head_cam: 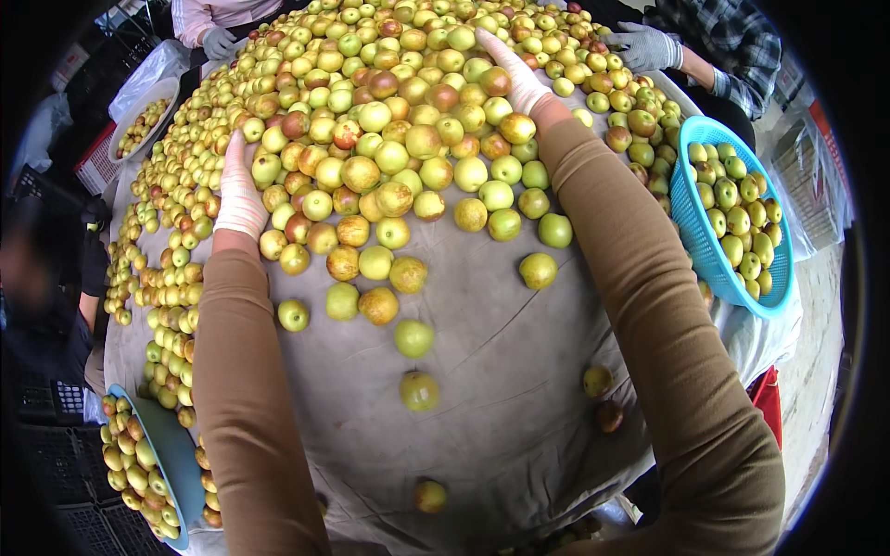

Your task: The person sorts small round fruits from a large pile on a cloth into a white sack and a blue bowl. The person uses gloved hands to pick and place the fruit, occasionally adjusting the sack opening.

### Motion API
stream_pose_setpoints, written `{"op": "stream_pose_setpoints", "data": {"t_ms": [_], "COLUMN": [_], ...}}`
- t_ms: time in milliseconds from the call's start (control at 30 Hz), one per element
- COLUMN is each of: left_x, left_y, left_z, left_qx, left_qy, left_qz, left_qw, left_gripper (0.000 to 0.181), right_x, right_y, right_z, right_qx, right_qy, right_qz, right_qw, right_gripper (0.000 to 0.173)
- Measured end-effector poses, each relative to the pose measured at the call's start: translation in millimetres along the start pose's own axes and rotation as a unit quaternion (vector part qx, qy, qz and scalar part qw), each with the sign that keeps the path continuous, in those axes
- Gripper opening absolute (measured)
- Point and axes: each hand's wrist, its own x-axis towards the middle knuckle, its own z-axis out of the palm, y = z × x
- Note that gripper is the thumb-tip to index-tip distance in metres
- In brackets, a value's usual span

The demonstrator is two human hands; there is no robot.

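A large heap of green, yellow and reddish-brown jujubes [389, 156] covers the far part of a table draped in grey-brown cloth [487, 361]. My left hand [240, 187], in a white glove with pinkish stripes, rests against the heap's left side with its fingers pointing away from me. On the other side, my right hand [518, 76] reaches deeper into the heap, gloved alike and touching fruit along its inner edge. Many jujubes lie between the two hands, and neither palm shows. Several loose jujubes [414, 338] are scattered on the cloth nearer to me.
At right stands a light-blue plastic basket [780, 295] of jujubes. A blue-grey basin [170, 452] of fruit tilts at lower left; a white bowl [119, 147] is farther back. Co-workers' gloved hands [646, 47] edge the heap. Black crates [52, 459] stand at left.
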Motion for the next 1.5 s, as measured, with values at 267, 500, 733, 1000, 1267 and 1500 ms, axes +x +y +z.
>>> {"op": "stream_pose_setpoints", "data": {"t_ms": [267, 500, 733, 1000, 1267, 1500], "left_x": [-4, -64, -133, -185, -353, -327], "left_y": [-6, -7, -11, -11, -49, -32], "left_z": [1, 20, 36, 24, 34, 20], "left_qx": [0.053, 0.093, 0.153, 0.363, 0.725, 0.774], "left_qy": [-0.092, -0.177, -0.146, -0.193, -0.188, -0.141], "left_qz": [-0.036, -0.106, -0.106, 0.094, 0.374, 0.247], "left_qw": [0.994, 0.974, 0.972, 0.907, 0.546, 0.566], "left_gripper": [0.07, 0.067, 0.051, 0.046, 0.063, 0.064], "right_x": [-5, -55, -106, -176, -324, -311], "right_y": [16, 18, 24, -2, 7, 9], "right_z": [10, 38, 45, 40, 50, 65], "right_qx": [-0.105, -0.126, -0.191, -0.405, -0.681, -0.764], "right_qy": [-0.091, -0.197, -0.22, -0.225, -0.248, -0.197], "right_qz": [0.047, 0.074, 0.029, -0.042, -0.383, -0.249], "right_qw": [0.989, 0.969, 0.956, 0.885, 0.573, 0.562], "right_gripper": [0.067, 0.056, 0.065, 0.065, 0.06, 0.06]}}
